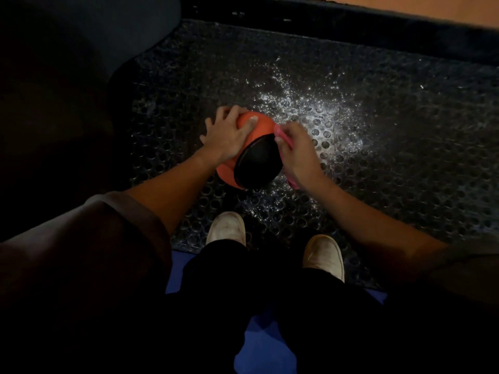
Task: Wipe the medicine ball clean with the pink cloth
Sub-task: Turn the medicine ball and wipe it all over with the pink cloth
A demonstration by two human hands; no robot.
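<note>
Just the head view here, looking straight down. The medicine ball sits on the holed rubber mat, just ahead of the person's shoes. It's orange, with a black panel turned up toward the camera.

Left hand is spread over the ball's upper left side, fingers fanned out, bracing it. Right hand is on the opposite flank, fingers curled round the pink cloth and pressing it to the ball about where orange meets black. A bit of cloth pokes out below the wrist too.

What matters for me: the cloth sits right of the ball and the black panel lies directly left of it, toward the bracing hand. I'd guess the next stroke sweeps left across that panel, so the left hand has to push back or the ball rolls.

There's glittery wet speckle on the mat beyond the right hand, so it could be slippy.
</note>
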